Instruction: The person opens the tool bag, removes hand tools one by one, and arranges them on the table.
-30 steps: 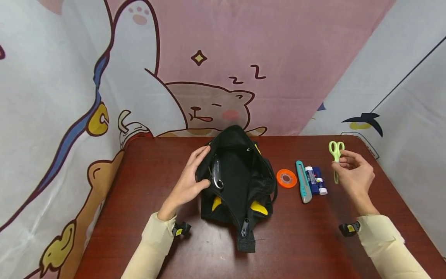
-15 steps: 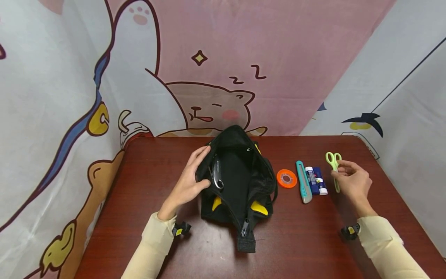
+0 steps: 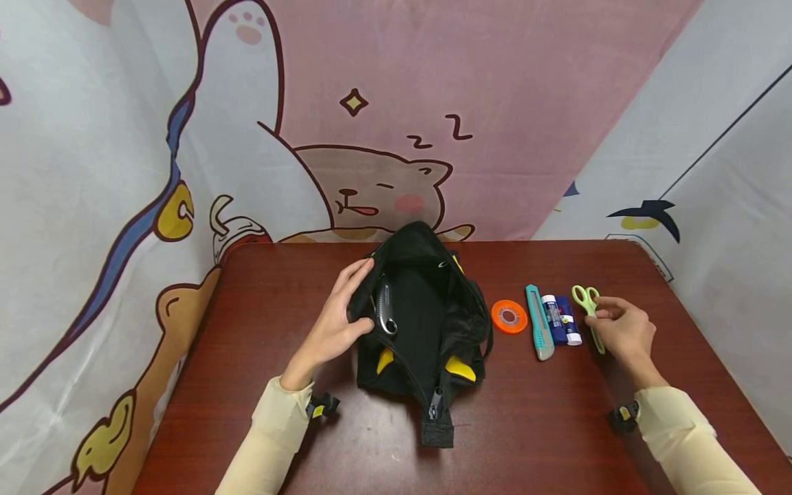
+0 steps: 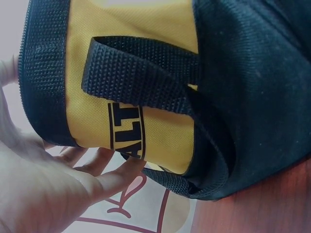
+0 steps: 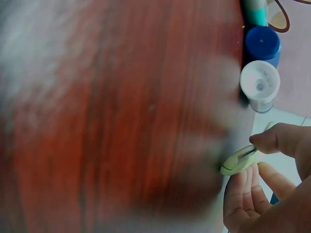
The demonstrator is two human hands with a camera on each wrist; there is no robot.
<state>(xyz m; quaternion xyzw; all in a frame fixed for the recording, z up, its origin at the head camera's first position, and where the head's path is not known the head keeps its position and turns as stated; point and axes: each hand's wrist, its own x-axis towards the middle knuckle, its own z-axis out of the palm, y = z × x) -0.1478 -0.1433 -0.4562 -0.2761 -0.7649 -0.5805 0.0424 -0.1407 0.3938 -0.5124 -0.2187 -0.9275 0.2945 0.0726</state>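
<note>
"Where're the scissors (image 3: 584,297)?"
"Pinched in R hand (image 3: 623,335) w/ fingers bent, just R of the glue sticks (image 3: 553,320)."
"L hand (image 3: 336,315)?"
"Spread at L side of the bag (image 3: 468,313); can't tell if gripping."
"Rest?"
"Reddish-brn table (image 3: 526,419), cartoon-print cloth (image 3: 507,103) behind."

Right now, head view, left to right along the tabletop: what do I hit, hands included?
Left hand, black bag, orange disc, teal cutter, glue stick with white end far, glue stick with white end near, light-green scissors, right hand.
</note>
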